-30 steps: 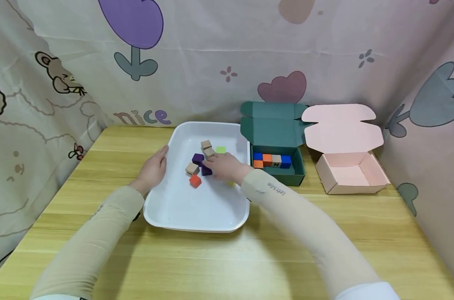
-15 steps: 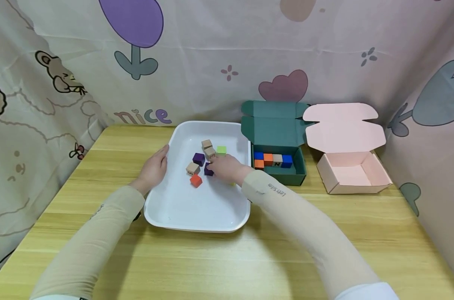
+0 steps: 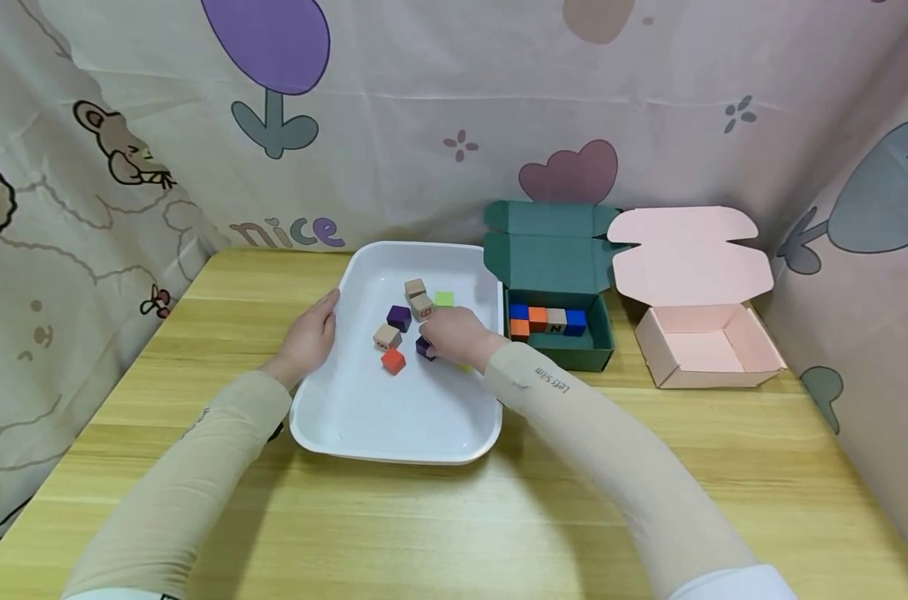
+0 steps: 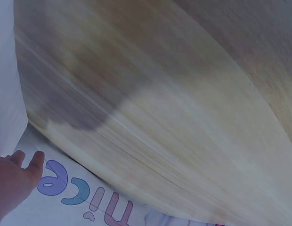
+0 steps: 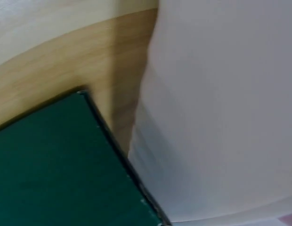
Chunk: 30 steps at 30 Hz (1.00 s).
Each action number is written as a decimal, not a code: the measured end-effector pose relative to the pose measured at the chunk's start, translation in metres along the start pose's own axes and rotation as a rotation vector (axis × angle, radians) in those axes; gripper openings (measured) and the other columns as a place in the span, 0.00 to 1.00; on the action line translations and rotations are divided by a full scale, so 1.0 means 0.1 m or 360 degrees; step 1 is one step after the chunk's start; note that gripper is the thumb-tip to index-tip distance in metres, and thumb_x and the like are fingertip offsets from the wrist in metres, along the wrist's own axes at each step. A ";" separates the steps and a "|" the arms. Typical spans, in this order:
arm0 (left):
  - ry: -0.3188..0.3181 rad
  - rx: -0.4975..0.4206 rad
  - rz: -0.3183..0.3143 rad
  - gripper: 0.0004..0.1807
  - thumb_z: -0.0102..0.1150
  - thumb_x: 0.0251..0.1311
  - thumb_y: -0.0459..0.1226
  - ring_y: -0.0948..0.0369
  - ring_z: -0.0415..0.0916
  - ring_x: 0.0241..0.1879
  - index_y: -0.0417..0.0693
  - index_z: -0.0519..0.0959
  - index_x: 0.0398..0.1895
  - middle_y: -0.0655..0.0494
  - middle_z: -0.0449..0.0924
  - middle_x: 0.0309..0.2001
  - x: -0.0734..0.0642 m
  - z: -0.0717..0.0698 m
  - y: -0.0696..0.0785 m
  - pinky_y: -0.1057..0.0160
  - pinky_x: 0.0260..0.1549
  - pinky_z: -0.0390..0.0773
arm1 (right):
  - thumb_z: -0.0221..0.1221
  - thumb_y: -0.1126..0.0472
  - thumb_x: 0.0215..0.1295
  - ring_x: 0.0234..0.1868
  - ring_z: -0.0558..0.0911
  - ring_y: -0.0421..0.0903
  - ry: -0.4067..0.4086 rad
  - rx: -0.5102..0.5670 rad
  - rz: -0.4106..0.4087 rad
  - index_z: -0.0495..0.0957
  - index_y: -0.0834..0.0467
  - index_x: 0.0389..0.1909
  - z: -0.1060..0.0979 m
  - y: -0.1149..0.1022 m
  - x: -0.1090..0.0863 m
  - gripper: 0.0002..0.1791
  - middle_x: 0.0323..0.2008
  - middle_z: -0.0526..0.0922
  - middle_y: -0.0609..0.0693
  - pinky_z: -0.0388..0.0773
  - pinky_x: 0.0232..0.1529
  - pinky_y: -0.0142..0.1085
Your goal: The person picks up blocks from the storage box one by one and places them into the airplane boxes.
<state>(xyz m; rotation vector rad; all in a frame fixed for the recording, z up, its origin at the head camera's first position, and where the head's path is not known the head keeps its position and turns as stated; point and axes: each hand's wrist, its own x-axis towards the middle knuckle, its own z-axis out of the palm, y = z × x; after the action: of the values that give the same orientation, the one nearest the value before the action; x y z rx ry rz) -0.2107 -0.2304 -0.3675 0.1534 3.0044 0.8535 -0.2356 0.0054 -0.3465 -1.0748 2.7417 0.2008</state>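
My left hand (image 3: pixel 308 340) rests against the left side of a white plastic tray (image 3: pixel 393 425), its fingers fairly straight along the outer wall. In the left wrist view, fingertips (image 4: pixel 36 162) touch that wall. Inside the tray, my right hand (image 3: pixel 457 335) pinches a purple cube (image 3: pixel 425 348), partly covered by the fingers. Around it lie another purple cube (image 3: pixel 398 318), a red cube (image 3: pixel 393 360), a light green cube (image 3: pixel 443 298) and several plain wooden cubes (image 3: pixel 387 337), some bearing a character. A yellow bit (image 3: pixel 464 367) peeks out under the right hand.
Right of the tray stands a green cardboard box (image 3: pixel 584 357), lid up, with blue, orange and wooden cubes (image 3: pixel 555 322) in it. Beyond it is a lidded pink box (image 3: pixel 712 367), also raised open. A patterned curtain (image 3: pixel 393 125) backs the wooden table (image 3: pixel 393 533).
The purple cube under my right hand has shifted slightly right and toward me, away from the other purple cube, and turned. My left hand stays on the tray's side.
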 end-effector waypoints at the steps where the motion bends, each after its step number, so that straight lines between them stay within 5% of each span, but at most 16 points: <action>1: 0.0000 0.0004 -0.0002 0.27 0.27 0.72 0.34 0.44 0.45 0.72 0.35 0.46 0.72 0.40 0.45 0.73 0.00 0.00 0.00 0.48 0.72 0.50 | 0.58 0.50 0.64 0.38 0.79 0.41 0.0002 0.0004 0.0012 0.76 0.54 0.52 0.00 0.00 0.00 0.19 0.42 0.84 0.48 0.82 0.47 0.33; 16: -0.0019 -0.0028 -0.0013 0.27 0.26 0.73 0.35 0.44 0.44 0.72 0.36 0.46 0.72 0.40 0.45 0.73 -0.01 -0.01 0.01 0.47 0.72 0.50 | 0.58 0.57 0.64 0.42 0.78 0.44 -0.0011 0.0228 0.0028 0.75 0.50 0.57 -0.03 0.00 -0.07 0.20 0.50 0.82 0.48 0.77 0.56 0.38; 30: -0.0006 -0.0008 0.0008 0.26 0.27 0.73 0.34 0.43 0.45 0.72 0.35 0.46 0.72 0.39 0.46 0.73 0.00 0.03 -0.01 0.46 0.71 0.51 | 0.60 0.59 0.59 0.44 0.78 0.46 0.0371 0.0538 0.0034 0.78 0.57 0.52 -0.45 0.47 -0.49 0.19 0.47 0.83 0.50 0.74 0.55 0.39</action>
<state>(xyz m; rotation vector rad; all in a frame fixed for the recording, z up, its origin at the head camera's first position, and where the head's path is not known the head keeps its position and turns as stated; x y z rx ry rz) -0.2104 -0.2299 -0.3712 0.1619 2.9993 0.8603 -0.2379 0.0629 -0.2887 -1.0288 2.8436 -0.3961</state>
